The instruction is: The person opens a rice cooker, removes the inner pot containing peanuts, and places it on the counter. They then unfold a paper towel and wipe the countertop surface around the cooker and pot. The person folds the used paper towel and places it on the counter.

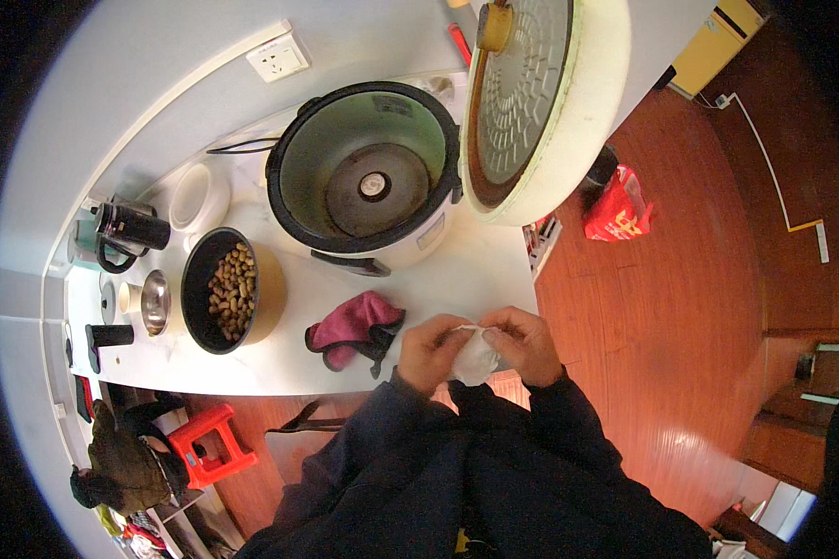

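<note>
My left hand (pixel 431 353) and my right hand (pixel 526 346) pinch the top edge of a thin, white, crumpled bag or tissue (pixel 476 359) between thumbs and fingers. Its material is unclear. Both hands are just over the table's near right edge. Left of my left hand, a maroon cloth with black trim (pixel 363 323) lies bunched on the white table (pixel 293 374). Beyond it stands a rice cooker (pixel 307 168) with its lid (pixel 549 150) raised at the right. The heating plate (pixel 410 178) shows bare inside. A dark-lined inner pot (pixel 269 297), apart from the cooker, contains peanuts in their shells (pixel 234 290).
Farther left on the table are a metal bowl (pixel 155 304), a white bowl (pixel 199 199), a black kettle (pixel 136 225) and a cup (pixel 130 298). A red plastic stool (pixel 217 447) stands below the table's front edge. A red bag (pixel 619 209) is on the wooden floor at right.
</note>
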`<state>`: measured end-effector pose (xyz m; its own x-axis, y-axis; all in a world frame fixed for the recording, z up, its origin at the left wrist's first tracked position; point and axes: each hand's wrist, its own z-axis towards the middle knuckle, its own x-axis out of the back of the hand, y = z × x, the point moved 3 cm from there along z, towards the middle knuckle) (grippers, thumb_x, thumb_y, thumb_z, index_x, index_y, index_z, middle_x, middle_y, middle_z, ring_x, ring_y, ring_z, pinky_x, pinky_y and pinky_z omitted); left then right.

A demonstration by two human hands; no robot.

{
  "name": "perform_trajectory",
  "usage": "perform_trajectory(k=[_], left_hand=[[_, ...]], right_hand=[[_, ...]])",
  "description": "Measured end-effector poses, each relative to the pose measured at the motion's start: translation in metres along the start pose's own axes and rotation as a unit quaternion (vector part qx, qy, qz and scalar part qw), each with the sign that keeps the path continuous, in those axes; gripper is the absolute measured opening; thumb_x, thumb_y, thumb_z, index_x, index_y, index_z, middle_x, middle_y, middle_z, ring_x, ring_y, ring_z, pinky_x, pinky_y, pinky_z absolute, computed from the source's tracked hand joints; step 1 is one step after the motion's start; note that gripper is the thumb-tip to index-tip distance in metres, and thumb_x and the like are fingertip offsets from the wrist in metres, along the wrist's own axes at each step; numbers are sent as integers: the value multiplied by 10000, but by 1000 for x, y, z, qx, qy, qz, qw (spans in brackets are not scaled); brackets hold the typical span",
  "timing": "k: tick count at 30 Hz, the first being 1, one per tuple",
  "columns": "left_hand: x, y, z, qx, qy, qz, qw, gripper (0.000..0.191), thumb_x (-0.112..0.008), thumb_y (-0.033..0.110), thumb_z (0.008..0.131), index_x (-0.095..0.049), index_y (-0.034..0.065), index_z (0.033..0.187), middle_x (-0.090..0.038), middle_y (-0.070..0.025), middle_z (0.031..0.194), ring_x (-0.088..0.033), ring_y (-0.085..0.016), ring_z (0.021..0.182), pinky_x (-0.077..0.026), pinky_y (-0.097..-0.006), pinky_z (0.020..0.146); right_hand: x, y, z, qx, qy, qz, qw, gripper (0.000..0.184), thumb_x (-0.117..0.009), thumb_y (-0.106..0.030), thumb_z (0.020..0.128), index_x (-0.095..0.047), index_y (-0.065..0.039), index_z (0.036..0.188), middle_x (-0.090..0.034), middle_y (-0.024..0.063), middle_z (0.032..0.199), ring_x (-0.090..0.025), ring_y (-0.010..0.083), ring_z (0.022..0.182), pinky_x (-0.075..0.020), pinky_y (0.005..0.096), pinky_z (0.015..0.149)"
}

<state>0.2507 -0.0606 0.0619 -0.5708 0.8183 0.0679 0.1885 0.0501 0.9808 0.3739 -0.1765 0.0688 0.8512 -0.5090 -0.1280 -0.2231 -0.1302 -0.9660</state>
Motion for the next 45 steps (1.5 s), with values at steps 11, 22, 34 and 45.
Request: perform_trajectory(k=[11,22,34,45], left_hand=[[3,-2,-1,5,-16,13,1000,133,-615,42,866,-652,-18,979,-666,-59,842,-605,-105,762,-490,-247,691],[16,-5,-4,-4,56,13,998,109,-636,41,845,-668,-11,935,-670,-52,816,-607,-100,751,-491,-247,682],[4,-7,-2,38,-15,-56,998,147,-672,28,822,-643,-23,956,-650,-48,820,-584,-74,753,-480,-227,660],[14,-22,-4,84,-29,-52,995,137,-657,46,834,-638,-15,956,-651,-34,822,-583,-86,749,-483,-242,667]], right_hand=[[0,0,1,19,-33,7,999,217,-665,-83,838,-606,30,1013,-643,73,851,-609,122,765,-508,276,692],[26,11,0,-50,9,1,999,80,-636,-25,832,-616,9,902,-620,57,731,-581,120,616,-482,257,560],[-2,7,6,-61,-64,-5,996,241,-646,-56,834,-596,18,1058,-635,64,889,-603,130,793,-506,279,740],[18,24,8,-70,34,45,996,124,-603,-107,888,-618,13,912,-621,37,803,-557,89,713,-464,250,650]])
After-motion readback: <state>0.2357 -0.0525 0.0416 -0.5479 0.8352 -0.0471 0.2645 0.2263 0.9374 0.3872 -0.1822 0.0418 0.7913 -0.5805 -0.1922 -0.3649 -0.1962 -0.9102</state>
